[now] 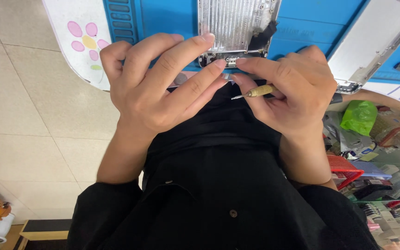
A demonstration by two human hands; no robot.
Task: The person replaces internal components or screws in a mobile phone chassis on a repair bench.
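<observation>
Screwdriver (pixel 260 91) sits pinched in the right hand (pixel 292 88), brass shaft lying nearly level, tip aimed left. Left hand (pixel 158 83) has its fingertips pressing the metal phone shell's (pixel 234 23) bottom edge, on the blue mat (pixel 172 18).

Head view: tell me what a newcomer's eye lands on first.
Two bare hands meet at top centre over the lower edge of an opened silver phone housing lying on a blue work mat. The right hand holds a small brass-handled screwdriver pointing left; the left hand pinches at the housing's edge. A bright green bag sits at the right.
</observation>
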